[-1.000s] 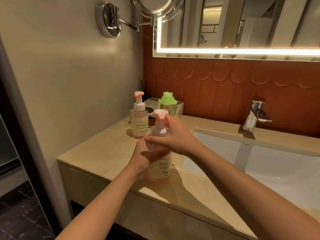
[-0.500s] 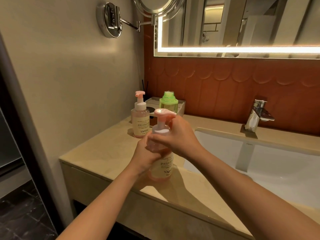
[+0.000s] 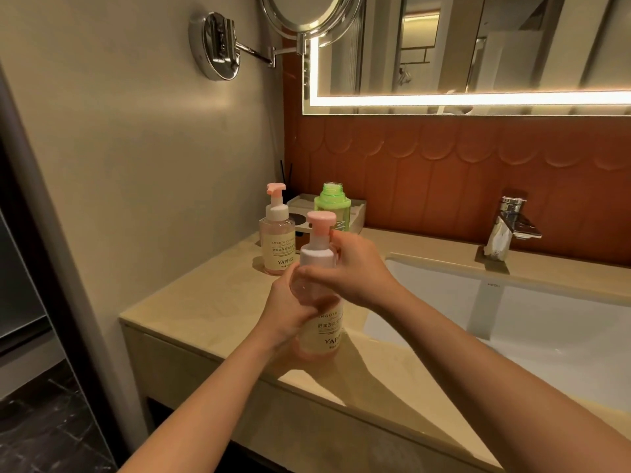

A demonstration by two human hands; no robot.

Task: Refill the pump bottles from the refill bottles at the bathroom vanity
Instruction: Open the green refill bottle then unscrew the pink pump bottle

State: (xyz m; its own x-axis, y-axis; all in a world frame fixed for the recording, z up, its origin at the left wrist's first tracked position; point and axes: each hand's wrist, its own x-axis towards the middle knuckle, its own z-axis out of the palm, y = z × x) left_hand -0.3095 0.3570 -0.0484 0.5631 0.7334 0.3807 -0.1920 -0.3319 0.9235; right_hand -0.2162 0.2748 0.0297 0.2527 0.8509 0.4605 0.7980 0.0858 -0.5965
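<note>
Here, at the centre of the frame, a pump bottle point(image 3: 322, 331) with a pink head stands upright on the beige vanity top point(image 3: 205, 302). The left hand point(image 3: 285, 314) wraps round its clear body, while the right hand point(image 3: 356, 271) curls its fingers round the white collar under the pump. Behind it, a little up and left, a second pump bottle point(image 3: 277, 244) stands near an uncapped green refill bottle point(image 3: 332, 208). The white sink basin point(image 3: 546, 336) fills the right side.

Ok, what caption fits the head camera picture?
At the vanity, the left hand holds a pink-topped pump bottle while the right hand grips its white collar.
</note>
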